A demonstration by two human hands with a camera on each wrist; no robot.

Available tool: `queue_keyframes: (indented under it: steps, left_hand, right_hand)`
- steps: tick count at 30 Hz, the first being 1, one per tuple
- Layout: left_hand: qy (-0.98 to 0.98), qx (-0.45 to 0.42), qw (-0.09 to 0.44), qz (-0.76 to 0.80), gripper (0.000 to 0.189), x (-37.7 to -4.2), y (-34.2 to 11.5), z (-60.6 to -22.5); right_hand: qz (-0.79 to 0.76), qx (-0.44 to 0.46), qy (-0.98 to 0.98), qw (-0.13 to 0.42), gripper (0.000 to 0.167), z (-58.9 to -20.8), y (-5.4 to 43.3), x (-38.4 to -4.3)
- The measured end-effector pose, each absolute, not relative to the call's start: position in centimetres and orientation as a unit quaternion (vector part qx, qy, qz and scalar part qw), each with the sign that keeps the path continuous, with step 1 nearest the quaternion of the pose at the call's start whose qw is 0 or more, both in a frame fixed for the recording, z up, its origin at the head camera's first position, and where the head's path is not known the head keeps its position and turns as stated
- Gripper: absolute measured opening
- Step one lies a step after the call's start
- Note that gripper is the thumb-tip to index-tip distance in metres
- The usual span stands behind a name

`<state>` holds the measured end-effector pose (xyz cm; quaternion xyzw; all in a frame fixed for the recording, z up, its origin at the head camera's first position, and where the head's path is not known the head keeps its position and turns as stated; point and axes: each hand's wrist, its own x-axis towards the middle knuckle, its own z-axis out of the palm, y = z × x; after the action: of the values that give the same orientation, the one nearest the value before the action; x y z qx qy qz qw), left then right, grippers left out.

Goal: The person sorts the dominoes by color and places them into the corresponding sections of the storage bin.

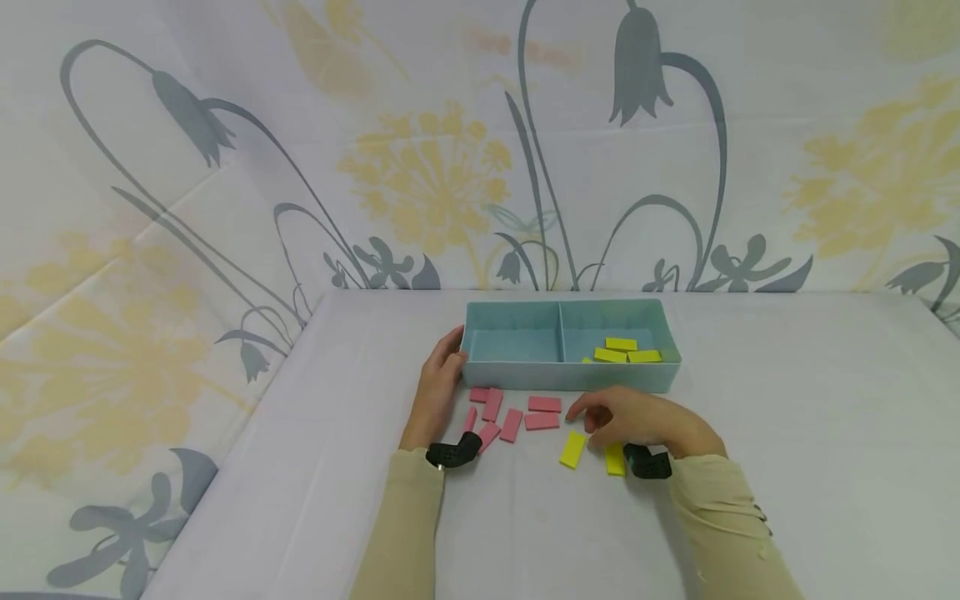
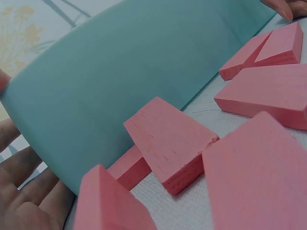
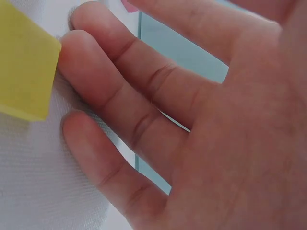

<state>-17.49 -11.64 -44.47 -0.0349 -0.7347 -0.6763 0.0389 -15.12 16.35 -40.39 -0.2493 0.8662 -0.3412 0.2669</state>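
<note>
My left hand (image 1: 437, 387) rests against the left end of a light blue two-compartment box (image 1: 570, 377), its thumb at the front corner. In the left wrist view, its fingers (image 2: 33, 191) lie along the end wall. Flat pink wooden blocks (image 1: 511, 425) are scattered between that hand and the box front. My right hand (image 1: 637, 415) hovers low before the box with loosely bent fingers and nothing visible in its grasp. Below its fingertips lies a yellow block (image 1: 572, 450). Another yellow block (image 1: 615, 460) lies under the palm, partly hidden by the wrist camera.
Several yellow blocks (image 1: 621, 343) lie in the right compartment; the left compartment (image 1: 513, 343) shows its bare floor. The box stands near the back of a white-covered table (image 1: 810, 433). Behind rises a flower-patterned cloth (image 1: 465, 75), which also covers the left side.
</note>
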Motion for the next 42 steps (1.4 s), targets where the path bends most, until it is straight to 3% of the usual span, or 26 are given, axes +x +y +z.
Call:
queue_keyframes:
  steps: [12, 42]
  left_hand:
    - [-0.729, -0.045, 0.020, -0.683, 0.045, -16.2, -11.3, -42.3]
    - [-0.729, -0.039, 0.017, -0.683, 0.045, -16.1, -11.3, -42.2]
  right_hand:
    - [-0.316, -0.233, 0.879, 0.271, 0.022, -40.4, 15.8, -14.8]
    - [-0.302, -0.223, 0.892, 0.251, 0.020, -40.7, 14.3, -14.6]
